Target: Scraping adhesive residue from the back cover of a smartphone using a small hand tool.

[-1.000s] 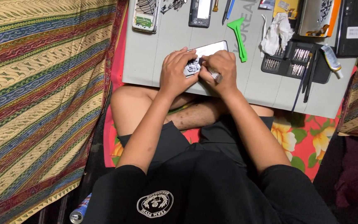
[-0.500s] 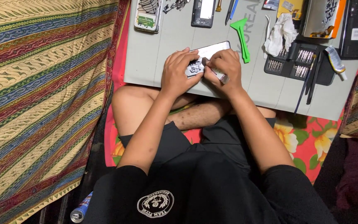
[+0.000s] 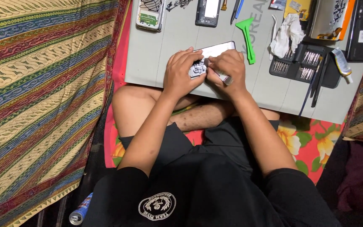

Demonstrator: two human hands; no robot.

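An opened phone (image 3: 213,51) lies on a grey work mat (image 3: 156,59) across my lap. My left hand (image 3: 181,72) presses on the phone's near end, fingers curled over its exposed parts. My right hand (image 3: 227,69) pinches a small metal tool (image 3: 224,78) against the same spot, thumb touching the left fingers. Most of the phone's lower half is hidden under both hands.
On the mat: a green plastic pry tool (image 3: 247,37), a black screwdriver bit tray (image 3: 301,65), a crumpled white cloth (image 3: 286,33), two more opened phones (image 3: 150,14) (image 3: 208,12), thin black tools (image 3: 314,84). A striped cloth (image 3: 43,96) lies left; a small can (image 3: 80,212) sits bottom left.
Both hands stay on the phone; the right hand's fingers and tool have shifted slightly. The view has moved a little.
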